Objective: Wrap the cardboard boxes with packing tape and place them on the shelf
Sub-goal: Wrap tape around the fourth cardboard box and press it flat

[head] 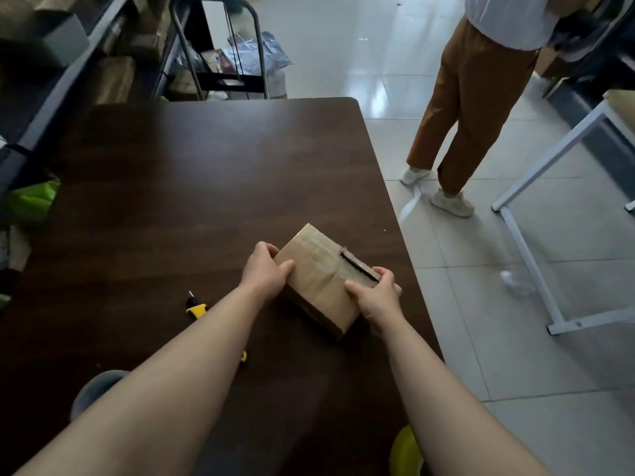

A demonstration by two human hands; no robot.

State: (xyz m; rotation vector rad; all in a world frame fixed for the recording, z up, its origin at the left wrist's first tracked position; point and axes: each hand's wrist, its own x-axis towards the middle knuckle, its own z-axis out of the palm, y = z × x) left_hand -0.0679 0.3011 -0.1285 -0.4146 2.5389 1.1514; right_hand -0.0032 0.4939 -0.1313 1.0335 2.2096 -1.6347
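A small brown cardboard box (318,280) lies at an angle on the dark wooden table (192,187), near its right edge. Shiny tape covers part of its top, and a flap edge at its far right shows a dark slit. My left hand (264,271) grips the box's left end. My right hand (376,297) grips its right near corner, thumb on top. A yellow and black utility knife (196,307) lies on the table to the left of my left forearm, partly hidden by it.
Metal shelves (51,80) with cardboard boxes stand at the far left, a black cart (220,49) beyond the table. A person in brown trousers (460,108) stands on the tiled floor to the right. A white table frame (536,187) is further right. A grey round thing (94,389) sits bottom left.
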